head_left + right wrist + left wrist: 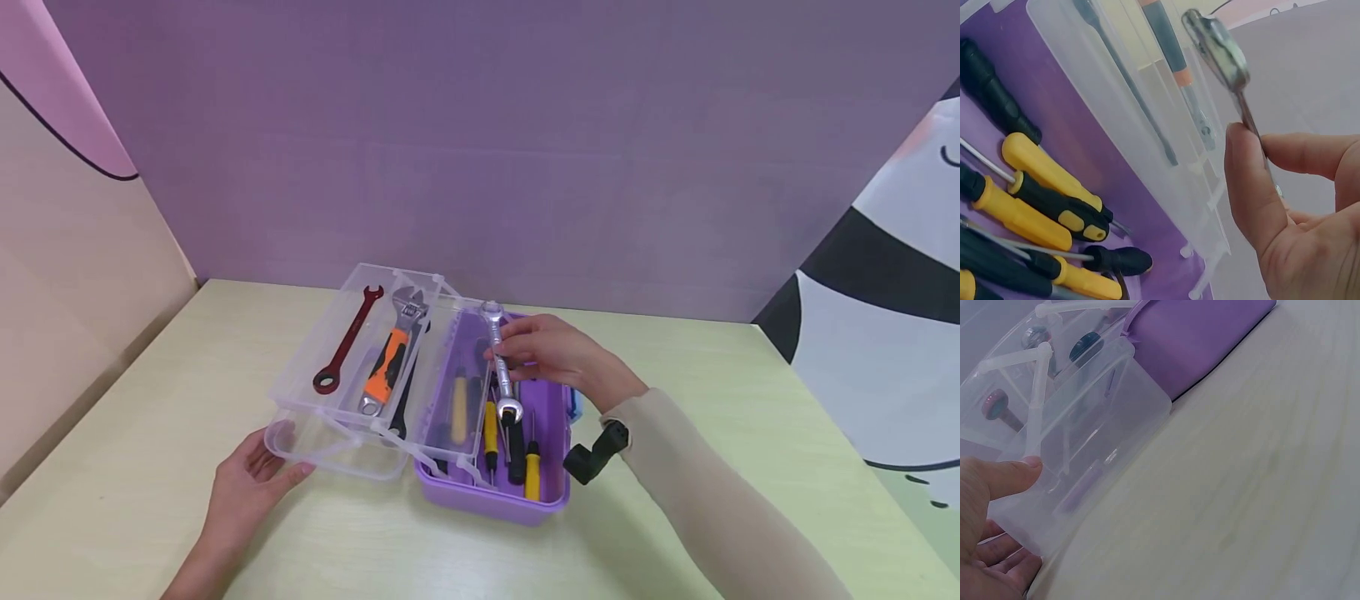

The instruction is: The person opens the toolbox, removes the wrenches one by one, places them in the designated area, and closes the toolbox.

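Note:
My right hand [551, 350] pinches a silver combination wrench [498, 354] by its shank, thumb and fingers on either side, above the open purple toolbox [491, 506]. In the right wrist view, the wrench's upper end [1216, 47] stands clear of the tray. My left hand [247, 479] grips the left end of the clear lid [352, 465], with the thumb [1016, 476] on its near side and the fingers around the end. On the clear tray [300, 379] above it lie a dark red wrench [349, 340], an orange-and-black adjustable wrench [387, 362] and a dark wrench [408, 400].
Several screwdrivers, among them a yellow-handled one [532, 475] and a black-handled one [516, 446], lie in the purple base. A second clear tray partly covers a beige handle [459, 408]. The pale tabletop [712, 467] meets a purple wall [487, 150] behind.

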Available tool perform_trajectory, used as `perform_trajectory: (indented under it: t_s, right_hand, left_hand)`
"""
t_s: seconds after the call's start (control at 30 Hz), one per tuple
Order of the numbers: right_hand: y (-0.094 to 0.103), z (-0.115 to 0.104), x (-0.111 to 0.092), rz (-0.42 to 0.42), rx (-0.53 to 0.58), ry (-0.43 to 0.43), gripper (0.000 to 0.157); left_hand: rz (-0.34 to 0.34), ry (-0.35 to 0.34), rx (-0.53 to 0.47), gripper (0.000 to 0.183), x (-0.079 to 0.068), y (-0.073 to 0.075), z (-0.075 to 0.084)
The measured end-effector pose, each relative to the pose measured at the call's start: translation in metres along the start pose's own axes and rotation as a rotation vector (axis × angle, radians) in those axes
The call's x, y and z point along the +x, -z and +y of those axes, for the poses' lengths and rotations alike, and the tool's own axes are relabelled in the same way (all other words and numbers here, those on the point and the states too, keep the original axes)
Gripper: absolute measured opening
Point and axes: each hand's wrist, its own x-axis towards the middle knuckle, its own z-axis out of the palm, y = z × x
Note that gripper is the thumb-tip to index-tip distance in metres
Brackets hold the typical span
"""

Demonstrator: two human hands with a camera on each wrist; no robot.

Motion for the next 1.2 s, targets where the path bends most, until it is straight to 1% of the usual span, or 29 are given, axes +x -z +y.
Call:
perform_trajectory:
  t_s: [0.07,0.2,0.27,0.43,0.57,0.63,0.83,1.07,1.2]
  right_hand:
    - [0.003,0.001,-0.001,-0.002,-0.003,0.008,0.018]
    - [0.008,0.004,-0.003,-0.012,-0.002,0.021,0.021]
    - [0.01,0.005,-0.006,-0.007,-0.016,0.018,0.027]
    - [0.017,0.007,-0.011,0.017,-0.037,0.0,0.034]
    - [0.024,0.008,-0.015,0.034,-0.059,-0.007,0.033]
    - [0.027,0.009,-0.017,0.042,-0.067,-0.013,0.036]
    - [0.038,0.012,-0.024,0.054,-0.064,-0.024,0.038]
    - [0.05,0.015,-0.031,0.047,-0.052,-0.005,0.032]
    - [0.056,0.017,-0.035,0.039,-0.067,0.01,0.039]
  left_hand:
    - [0.0,0.001,0.0,0.067,0.0,0.0,0.0]
    - [0.009,-0.017,-0.005,0.066,-0.001,0.0,-0.002]
    - [0.008,-0.019,-0.011,0.066,-0.001,0.0,-0.002]
    - [0.007,-0.012,-0.022,0.066,-0.002,0.0,-0.003]
    - [0.011,-0.018,-0.028,0.066,-0.002,-0.001,-0.003]
    - [0.014,-0.031,-0.033,0.066,-0.002,-0.001,-0.003]
    - [0.013,-0.043,-0.04,0.066,0.0,-0.001,-0.002]
    - [0.004,-0.029,-0.038,0.067,0.001,-0.002,-0.002]
    - [0.003,-0.027,-0.047,0.067,0.0,-0.001,-0.001]
